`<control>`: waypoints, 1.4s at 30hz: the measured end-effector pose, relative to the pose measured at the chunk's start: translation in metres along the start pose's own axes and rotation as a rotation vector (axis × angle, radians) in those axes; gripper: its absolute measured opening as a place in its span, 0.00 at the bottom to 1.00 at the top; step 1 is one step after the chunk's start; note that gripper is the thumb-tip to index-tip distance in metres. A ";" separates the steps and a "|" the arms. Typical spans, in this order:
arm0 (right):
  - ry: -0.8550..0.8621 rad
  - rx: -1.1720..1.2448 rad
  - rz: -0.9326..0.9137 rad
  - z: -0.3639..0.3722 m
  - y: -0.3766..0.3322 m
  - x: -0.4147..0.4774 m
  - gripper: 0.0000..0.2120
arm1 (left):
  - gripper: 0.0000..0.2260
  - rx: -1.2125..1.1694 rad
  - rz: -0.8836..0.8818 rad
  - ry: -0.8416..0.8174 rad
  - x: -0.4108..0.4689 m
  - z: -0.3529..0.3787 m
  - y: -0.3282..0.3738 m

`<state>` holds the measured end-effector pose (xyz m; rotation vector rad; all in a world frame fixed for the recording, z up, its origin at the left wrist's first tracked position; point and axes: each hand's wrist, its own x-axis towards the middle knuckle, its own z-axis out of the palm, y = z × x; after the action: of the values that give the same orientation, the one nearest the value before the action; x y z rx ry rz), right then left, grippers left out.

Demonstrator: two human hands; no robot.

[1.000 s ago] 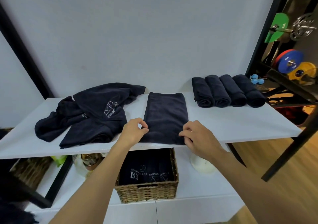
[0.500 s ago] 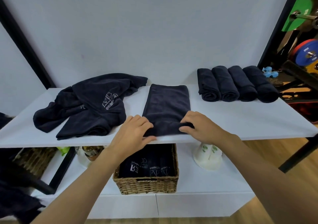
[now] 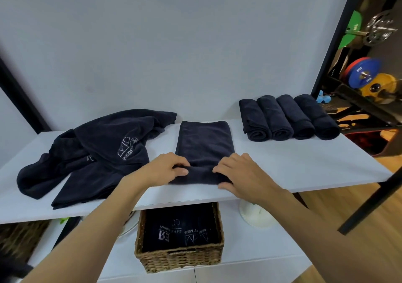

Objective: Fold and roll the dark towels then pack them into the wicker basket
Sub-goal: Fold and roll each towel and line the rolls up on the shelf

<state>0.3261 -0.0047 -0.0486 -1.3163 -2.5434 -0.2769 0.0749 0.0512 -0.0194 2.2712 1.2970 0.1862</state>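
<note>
A dark folded towel [image 3: 204, 143] lies lengthwise in the middle of the white shelf [image 3: 293, 165]. Its near end is turned up into a low roll. My left hand [image 3: 164, 170] grips the roll's left end, fingers curled over it. My right hand [image 3: 241, 175] holds the right end, fingers over the top and thumb at the front edge. Several rolled dark towels [image 3: 287, 118] lie side by side at the back right. A heap of unfolded dark towels [image 3: 95, 154] with white lettering sits at the left. The wicker basket [image 3: 180, 257] stands on the lower shelf below my hands, with dark towels inside.
A white upturned cup-like object [image 3: 256, 216] stands on the lower shelf right of the basket. A black diagonal frame post [image 3: 374, 204] crosses at the right. Coloured weight plates [image 3: 367, 74] hang on a rack beyond. Another wicker container [image 3: 19, 237] shows at the lower left.
Both hands have turned the towel's near edge over and started rolling it away from me; the roll has grown thicker. The camera view has shifted slightly.
</note>
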 end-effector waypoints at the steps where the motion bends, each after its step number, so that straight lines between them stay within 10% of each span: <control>1: -0.040 0.052 0.055 -0.002 0.001 0.002 0.16 | 0.06 -0.040 -0.003 -0.019 0.003 -0.001 -0.002; 8: -0.166 0.621 0.397 -0.008 0.017 0.020 0.06 | 0.02 -0.248 -0.072 0.165 0.010 0.003 -0.005; 13: -0.217 0.738 0.469 -0.010 0.021 0.030 0.01 | 0.17 0.449 0.202 0.427 0.001 0.014 -0.006; 16: -0.182 0.615 0.494 -0.008 0.021 0.038 0.04 | 0.22 0.670 0.225 0.327 0.002 0.019 -0.008; 21: 0.142 0.060 0.144 0.004 0.011 0.026 0.05 | 0.18 0.364 0.094 0.188 0.015 0.009 -0.005; 25: -0.010 -0.043 0.108 0.007 0.016 0.019 0.19 | 0.14 0.188 0.009 0.016 0.028 -0.009 -0.007; 38: -0.255 0.794 0.498 -0.007 0.048 0.058 0.07 | 0.17 0.618 0.054 0.292 0.033 0.022 0.005; 42: -0.131 0.520 0.426 -0.005 0.042 0.056 0.06 | 0.10 0.332 0.007 0.081 0.056 -0.001 0.000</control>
<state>0.3302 0.0609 -0.0239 -1.6256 -2.1309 0.5305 0.1042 0.0981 -0.0255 2.5679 1.4526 0.0688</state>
